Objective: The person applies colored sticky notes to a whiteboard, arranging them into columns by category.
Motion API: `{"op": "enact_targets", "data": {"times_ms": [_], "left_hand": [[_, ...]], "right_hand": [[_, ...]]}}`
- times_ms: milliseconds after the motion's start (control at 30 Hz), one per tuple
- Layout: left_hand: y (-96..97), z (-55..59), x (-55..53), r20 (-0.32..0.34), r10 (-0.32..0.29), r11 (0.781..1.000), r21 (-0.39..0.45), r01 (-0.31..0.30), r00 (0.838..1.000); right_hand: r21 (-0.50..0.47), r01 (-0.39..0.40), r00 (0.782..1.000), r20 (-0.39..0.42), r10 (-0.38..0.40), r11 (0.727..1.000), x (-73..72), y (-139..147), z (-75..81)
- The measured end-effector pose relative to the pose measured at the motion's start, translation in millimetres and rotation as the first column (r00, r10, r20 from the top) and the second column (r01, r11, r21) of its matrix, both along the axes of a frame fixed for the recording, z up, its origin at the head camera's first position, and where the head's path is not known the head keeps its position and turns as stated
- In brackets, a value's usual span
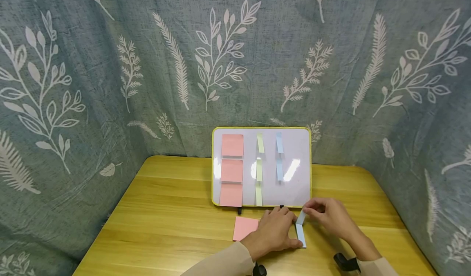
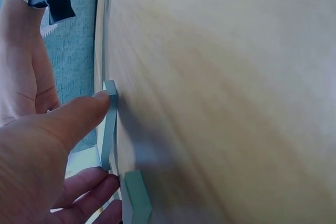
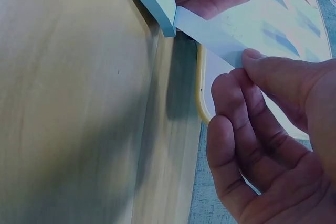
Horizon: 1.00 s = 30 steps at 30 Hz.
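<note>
A narrow pad of light blue sticky notes [image 1: 301, 236] lies on the table in front of the whiteboard. My left hand [image 1: 275, 229] holds it from the left, thumb at its near end and fingers toward its far end; in the left wrist view the thumb [image 2: 86, 116] presses on the pad [image 2: 109, 129]. Between thumb and fingertips my right hand [image 1: 332, 216] pinches the free end of the top blue note [image 3: 212, 35], which is lifted and still joined to the pad at one edge. Beside my left hand lies a pink sticky note pad [image 1: 245, 228].
A yellow-rimmed whiteboard [image 1: 294, 194] stands behind the hands, bearing columns of pink notes [image 1: 232, 170], narrow green notes [image 1: 259, 170] and two blue notes [image 1: 279, 169]. Another narrow greenish pad [image 2: 137, 198] lies near my left fingers. A patterned curtain [image 1: 235, 63] surrounds the wooden table [image 1: 165, 227].
</note>
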<state>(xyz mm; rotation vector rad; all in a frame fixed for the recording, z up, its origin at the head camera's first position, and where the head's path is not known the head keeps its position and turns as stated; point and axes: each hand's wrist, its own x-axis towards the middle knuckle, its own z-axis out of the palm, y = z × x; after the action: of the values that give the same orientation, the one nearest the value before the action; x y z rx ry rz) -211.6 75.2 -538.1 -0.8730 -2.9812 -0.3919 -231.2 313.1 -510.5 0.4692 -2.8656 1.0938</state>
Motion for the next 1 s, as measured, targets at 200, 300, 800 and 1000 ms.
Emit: {"op": "enact_targets", "data": {"times_ms": [200,300,800,1000], "left_hand": [[-0.6,0.4,1.1,0.01,0.009,1.0,0.003,-0.009,1.0],[-0.4,0.8,1.7,0.015,0.015,1.0,0.004,-0.015,1.0],[0.4,1.9,4.1,0.002,0.024,1.0,-0.01,-0.024,1.0],[-1.0,1.2,3.7,-0.019,0.015,1.0,-0.009,-0.015,1.0]], "right_hand": [[0.003,0.013,1.0,0.007,-0.013,1.0,-0.4,1,3.2],[0.006,0.015,1.0,0.006,-0.015,1.0,-0.6,1,5.0],[0.015,0.073,0.995,-0.076,-0.072,0.997,-1.5,4,11.2],[0.003,0.077,0.994,-0.075,-0.077,0.997,-1.6,4,11.6]]}}
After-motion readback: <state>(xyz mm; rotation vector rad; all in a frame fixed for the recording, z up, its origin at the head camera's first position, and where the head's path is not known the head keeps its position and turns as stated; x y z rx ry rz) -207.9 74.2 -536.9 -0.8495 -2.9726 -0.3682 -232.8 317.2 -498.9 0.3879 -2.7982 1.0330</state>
